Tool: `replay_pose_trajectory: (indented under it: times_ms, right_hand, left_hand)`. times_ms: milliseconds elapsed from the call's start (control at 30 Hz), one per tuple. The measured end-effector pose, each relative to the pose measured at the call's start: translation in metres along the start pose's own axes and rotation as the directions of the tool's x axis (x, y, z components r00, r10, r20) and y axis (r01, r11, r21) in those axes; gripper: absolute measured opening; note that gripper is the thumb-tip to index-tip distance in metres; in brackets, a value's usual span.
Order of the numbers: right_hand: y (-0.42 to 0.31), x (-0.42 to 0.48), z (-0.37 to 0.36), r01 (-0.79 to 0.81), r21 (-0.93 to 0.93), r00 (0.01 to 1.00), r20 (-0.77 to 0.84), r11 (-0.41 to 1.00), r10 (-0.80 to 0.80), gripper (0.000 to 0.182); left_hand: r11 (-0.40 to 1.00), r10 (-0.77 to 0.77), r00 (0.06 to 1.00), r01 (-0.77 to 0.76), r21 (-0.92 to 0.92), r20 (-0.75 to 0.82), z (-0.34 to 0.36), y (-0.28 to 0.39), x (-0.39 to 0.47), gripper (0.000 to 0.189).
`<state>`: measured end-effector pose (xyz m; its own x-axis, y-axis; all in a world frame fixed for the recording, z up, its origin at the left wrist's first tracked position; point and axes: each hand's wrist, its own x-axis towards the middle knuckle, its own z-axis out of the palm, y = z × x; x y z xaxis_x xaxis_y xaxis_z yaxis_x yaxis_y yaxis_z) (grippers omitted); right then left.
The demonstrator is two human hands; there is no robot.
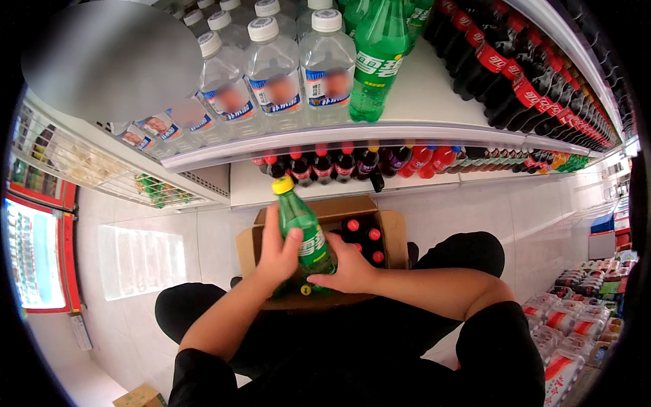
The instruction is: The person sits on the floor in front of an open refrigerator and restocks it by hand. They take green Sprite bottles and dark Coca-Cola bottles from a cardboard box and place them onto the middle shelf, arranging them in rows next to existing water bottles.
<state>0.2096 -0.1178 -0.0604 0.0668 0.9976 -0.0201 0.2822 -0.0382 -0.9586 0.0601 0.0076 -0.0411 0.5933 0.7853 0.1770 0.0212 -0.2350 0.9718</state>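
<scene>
Between my two hands I hold a green plastic soda bottle (307,231) with a yellow cap, tilted above an open cardboard box (351,206). My left hand (279,249) grips its upper side, thumb across the front. Fingers of my right hand (351,267) are around the lower end. Inside the box stand several dark bottles with red caps (353,225). A yellow cap (305,290) shows below the held bottle. My hands and the bottle hide much of the box's left side.
Ahead, an upper shelf (422,96) carries clear bottles with white caps (328,66), green bottles (379,66) and shrink-wrapped cola bottles (513,81). Cola and other drinks (323,165) line the lower shelf. My knees flank the box. Wrapped drink packs (564,325) are stacked at right.
</scene>
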Motion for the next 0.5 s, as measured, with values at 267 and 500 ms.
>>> replay_pose_trajectory:
  times_ms: [267, 500]
  right_hand:
    - [-0.019, 0.022, -0.038, 0.177, -0.02, 0.942, -0.287, 0.984, -0.175, 0.077]
    - [-0.036, 0.043, -0.092, 0.412, 0.38, 0.855, -0.475, 0.828, -0.207, 0.078]
  left_hand:
    - [0.985, 0.149, 0.918, -0.172, 0.031, 0.367, 0.018, 0.011, -0.001, 0.083]
    - [0.844, 0.315, 0.826, -0.469, 0.26, 0.467, 0.026, 0.022, 0.017, 0.09]
